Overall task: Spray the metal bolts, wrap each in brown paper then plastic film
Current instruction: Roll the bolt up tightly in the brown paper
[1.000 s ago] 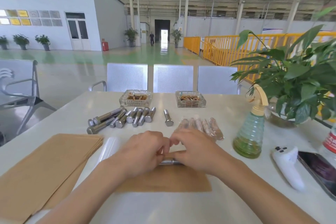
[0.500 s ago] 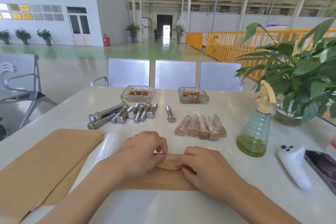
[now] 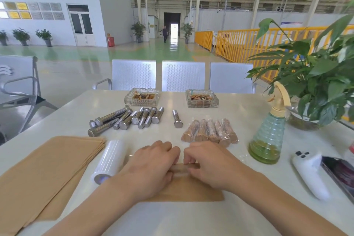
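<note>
My left hand (image 3: pixel 151 166) and my right hand (image 3: pixel 208 165) meet over a brown paper sheet (image 3: pixel 191 190) on the white table (image 3: pixel 210 220). Both grip a paper roll (image 3: pixel 180 169) between them; the bolt inside is hidden. Several bare metal bolts (image 3: pixel 126 119) lie in a bunch behind, with a single bolt (image 3: pixel 177 119) apart to their right. Several wrapped bolts (image 3: pixel 209 130) lie side by side beyond my right hand. A roll of plastic film (image 3: pixel 109 161) rests left of my left hand. The green spray bottle (image 3: pixel 268 136) stands at the right.
A stack of brown paper sheets (image 3: pixel 42 174) covers the near left. Two glass ashtrays (image 3: pixel 141 96) (image 3: pixel 202 98) sit at the far edge. A potted plant (image 3: pixel 318 82), a white controller (image 3: pixel 310 174) and a phone (image 3: pixel 341 176) occupy the right side. Metal chairs (image 3: pixel 183 75) stand behind.
The exposed bolt has been covered by the paper, and both hands have rolled it up, fingers now curled round the roll; the hands shifted slightly away from me.
</note>
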Action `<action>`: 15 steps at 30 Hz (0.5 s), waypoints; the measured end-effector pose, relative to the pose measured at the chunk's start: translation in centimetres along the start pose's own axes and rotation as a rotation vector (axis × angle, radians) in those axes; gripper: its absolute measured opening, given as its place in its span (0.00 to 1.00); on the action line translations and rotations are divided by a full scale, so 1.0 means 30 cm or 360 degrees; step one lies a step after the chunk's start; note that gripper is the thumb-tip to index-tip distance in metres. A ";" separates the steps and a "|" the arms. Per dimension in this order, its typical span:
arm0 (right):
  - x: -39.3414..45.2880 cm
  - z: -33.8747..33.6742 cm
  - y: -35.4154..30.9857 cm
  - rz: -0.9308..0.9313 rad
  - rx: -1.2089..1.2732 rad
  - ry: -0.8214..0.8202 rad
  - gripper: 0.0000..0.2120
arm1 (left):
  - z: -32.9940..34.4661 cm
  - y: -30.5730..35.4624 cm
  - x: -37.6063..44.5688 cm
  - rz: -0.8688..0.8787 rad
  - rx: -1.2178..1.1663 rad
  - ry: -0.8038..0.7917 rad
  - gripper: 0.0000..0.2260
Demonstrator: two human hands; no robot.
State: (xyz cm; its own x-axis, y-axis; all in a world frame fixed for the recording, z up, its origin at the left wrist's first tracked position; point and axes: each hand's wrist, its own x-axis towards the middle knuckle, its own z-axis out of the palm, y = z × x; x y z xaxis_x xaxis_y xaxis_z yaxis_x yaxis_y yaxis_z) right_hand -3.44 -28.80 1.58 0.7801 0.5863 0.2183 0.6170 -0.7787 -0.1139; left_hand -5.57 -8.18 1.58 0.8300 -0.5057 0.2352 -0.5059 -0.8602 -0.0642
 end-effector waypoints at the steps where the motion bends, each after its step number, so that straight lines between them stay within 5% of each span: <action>1: 0.001 -0.002 -0.002 -0.0014 0.0003 -0.0007 0.02 | -0.006 0.004 -0.002 0.0062 -0.0021 0.0024 0.10; 8: 0.012 -0.007 0.001 -0.0057 0.0115 -0.0004 0.02 | -0.062 0.040 -0.015 0.0315 -0.0234 -0.0525 0.21; 12: 0.013 -0.003 0.005 -0.0064 0.0159 0.0010 0.03 | -0.077 0.075 -0.018 0.0331 -0.0086 -0.0386 0.06; 15: 0.011 0.001 0.010 -0.0050 0.0198 0.0009 0.04 | -0.053 0.095 -0.034 0.0341 0.0031 -0.0279 0.04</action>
State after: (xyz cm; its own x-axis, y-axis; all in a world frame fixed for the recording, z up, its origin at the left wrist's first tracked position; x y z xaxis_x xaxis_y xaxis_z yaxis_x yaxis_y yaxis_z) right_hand -3.00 -28.85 1.59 0.7600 0.6083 0.2288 0.6493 -0.7261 -0.2263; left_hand -8.24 -10.00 2.71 0.7335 -0.6783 0.0427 -0.6710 -0.7327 -0.1135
